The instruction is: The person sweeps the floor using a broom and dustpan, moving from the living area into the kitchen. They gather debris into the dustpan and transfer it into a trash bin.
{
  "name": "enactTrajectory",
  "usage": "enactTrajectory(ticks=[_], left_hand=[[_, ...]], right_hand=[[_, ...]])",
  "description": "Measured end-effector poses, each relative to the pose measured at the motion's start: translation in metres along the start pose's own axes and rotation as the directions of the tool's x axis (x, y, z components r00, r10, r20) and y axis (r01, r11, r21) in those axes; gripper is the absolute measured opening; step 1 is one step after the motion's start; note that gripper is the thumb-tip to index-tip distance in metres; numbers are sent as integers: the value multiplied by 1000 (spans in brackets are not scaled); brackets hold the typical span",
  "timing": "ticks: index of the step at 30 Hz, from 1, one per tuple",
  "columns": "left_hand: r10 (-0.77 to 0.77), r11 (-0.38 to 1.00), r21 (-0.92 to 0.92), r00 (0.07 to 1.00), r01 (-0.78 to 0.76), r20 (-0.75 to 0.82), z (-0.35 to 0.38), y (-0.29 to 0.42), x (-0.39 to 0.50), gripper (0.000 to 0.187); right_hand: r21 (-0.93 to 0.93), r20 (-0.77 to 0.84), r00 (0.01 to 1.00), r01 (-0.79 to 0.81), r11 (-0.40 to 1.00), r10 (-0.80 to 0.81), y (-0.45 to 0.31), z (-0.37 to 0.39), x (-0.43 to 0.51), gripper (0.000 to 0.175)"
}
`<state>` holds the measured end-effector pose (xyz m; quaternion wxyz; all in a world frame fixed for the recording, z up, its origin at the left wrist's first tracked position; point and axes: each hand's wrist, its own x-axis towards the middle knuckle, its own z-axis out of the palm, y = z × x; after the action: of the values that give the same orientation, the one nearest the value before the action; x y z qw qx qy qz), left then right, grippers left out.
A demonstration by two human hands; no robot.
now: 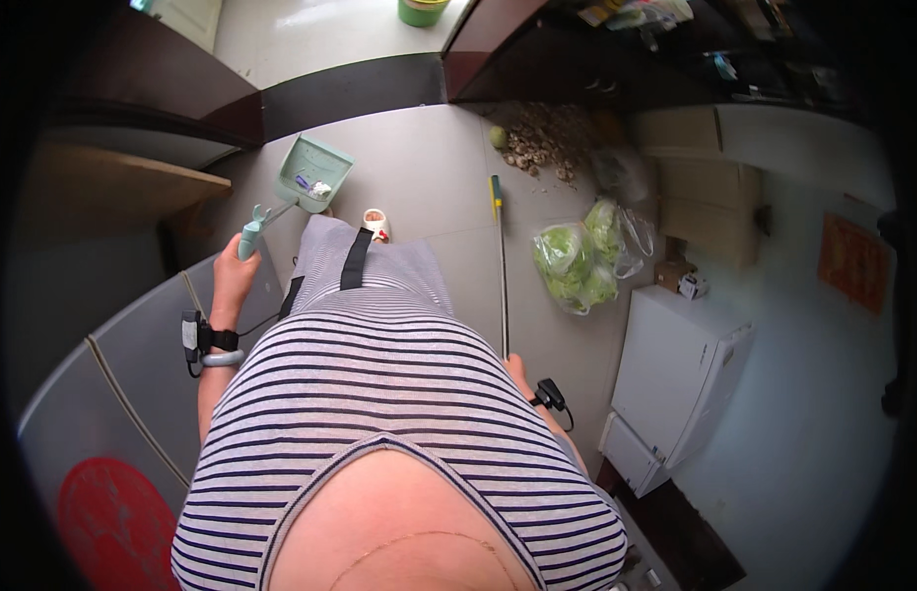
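Observation:
My left hand point(236, 267) is closed around the pale green handle of a long-handled dustpan point(315, 164), whose pan is near the floor and holds a white crumpled piece and a small purple item. On the right, my right hand point(514, 366), partly hidden by my striped top, grips the metal pole point(503, 288) of a cleaning tool. A yellow and green end piece point(496, 196) tops the pole's far end, above or on the tiled floor.
Bags of green leafy vegetables point(569, 266) lie right of the pole. Beyond them are a pile of garlic-like bulbs point(536, 144) and a round green fruit or vegetable point(498, 137). A white refrigerator or freezer point(669, 369) stands right, a grey surface point(155, 354) left. A dark threshold point(355, 92) crosses ahead.

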<state>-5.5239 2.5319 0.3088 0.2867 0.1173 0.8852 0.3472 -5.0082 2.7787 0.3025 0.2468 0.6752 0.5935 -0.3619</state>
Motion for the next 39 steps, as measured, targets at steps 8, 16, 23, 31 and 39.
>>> enactTrajectory(ticks=[8, 16, 23, 31, 39], left_hand=[[132, 982, 121, 985, -145, 109, -26, 44, 49, 22], [109, 989, 77, 979, -124, 172, -52, 50, 70, 22], [168, 983, 29, 957, -180, 235, -70, 51, 97, 22], [182, 975, 76, 948, -208, 262, -58, 61, 89, 20], [221, 968, 75, 954, -240, 203, -48, 59, 77, 20]], right_hand=[[419, 41, 988, -150, 896, 146, -72, 19, 81, 21], [230, 319, 947, -122, 966, 43, -152, 64, 41, 13], [542, 336, 928, -332, 772, 163, -187, 28, -39, 15], [806, 51, 988, -126, 578, 144, -186, 22, 55, 24], [825, -26, 973, -110, 554, 231, -184, -49, 211, 23]])
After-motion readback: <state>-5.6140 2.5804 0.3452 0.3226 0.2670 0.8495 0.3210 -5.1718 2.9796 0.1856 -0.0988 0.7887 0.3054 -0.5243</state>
